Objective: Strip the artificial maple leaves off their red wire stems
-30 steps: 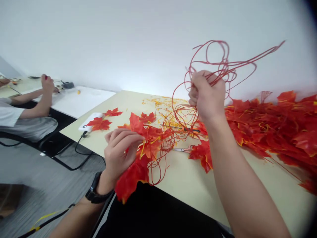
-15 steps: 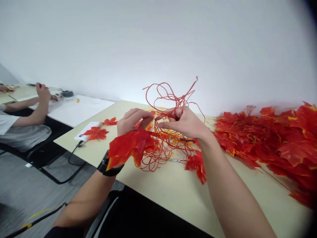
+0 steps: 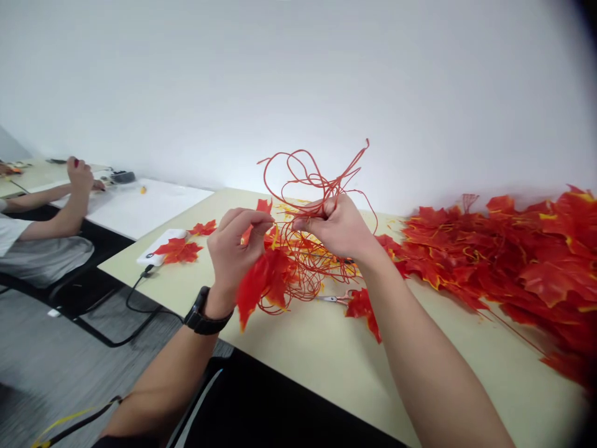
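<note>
A tangle of thin red cord point(image 3: 310, 267) hangs from my right hand point(image 3: 342, 227), whose thumb and fingers are closed on it; loops stick up above. My left hand point(image 3: 237, 249), with a black watch on the wrist, is closed in a pinch on a strand of the cord, left of my right hand. A red leaf with yellow edges point(image 3: 263, 280) hangs just below and right of my left fingers. Under the tangle are more leaves and yellow bits. Scissors point(image 3: 336, 298) lie on the table beside another red leaf point(image 3: 364, 311).
A big heap of red leaves point(image 3: 504, 261) covers the right side of the table point(image 3: 298, 354). At the left are a white power bank point(image 3: 158, 246) with a cable and two leaves. Another person's arms point(image 3: 69, 199) are at a white-topped table farther left.
My left hand has turned and moved slightly away from my right hand. The leaf below it has swung right and down, uncovering the watch. The cord in my right hand has shifted slightly left.
</note>
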A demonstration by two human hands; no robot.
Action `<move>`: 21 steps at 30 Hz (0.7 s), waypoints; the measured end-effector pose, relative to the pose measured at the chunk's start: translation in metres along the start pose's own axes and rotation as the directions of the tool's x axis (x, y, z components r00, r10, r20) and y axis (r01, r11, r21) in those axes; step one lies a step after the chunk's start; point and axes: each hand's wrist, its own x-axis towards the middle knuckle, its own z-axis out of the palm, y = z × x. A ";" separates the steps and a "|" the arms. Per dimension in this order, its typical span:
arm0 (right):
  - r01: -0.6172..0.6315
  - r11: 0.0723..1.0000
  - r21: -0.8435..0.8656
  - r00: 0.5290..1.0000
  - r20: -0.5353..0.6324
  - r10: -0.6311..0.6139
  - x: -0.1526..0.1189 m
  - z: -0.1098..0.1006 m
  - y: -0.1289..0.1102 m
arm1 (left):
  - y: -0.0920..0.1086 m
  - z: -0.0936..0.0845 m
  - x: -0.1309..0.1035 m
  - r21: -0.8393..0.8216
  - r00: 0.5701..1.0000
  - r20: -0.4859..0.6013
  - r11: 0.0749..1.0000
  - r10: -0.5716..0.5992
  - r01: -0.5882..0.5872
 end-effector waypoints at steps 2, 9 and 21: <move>-0.013 1.000 -0.018 0.999 -0.050 0.012 0.001 -0.003 -0.002 | -0.005 -0.007 0.000 -0.049 0.993 -0.087 0.996 -0.079 0.075; -0.020 0.993 -0.115 0.992 -0.127 0.005 0.003 -0.021 -0.004 | -0.030 -0.022 0.014 -0.590 0.947 -0.115 0.788 -0.299 0.177; 0.074 0.997 -0.029 0.994 -0.075 -0.076 0.006 -0.015 0.003 | -0.011 -0.039 0.030 -0.126 0.718 0.589 0.835 -0.371 0.535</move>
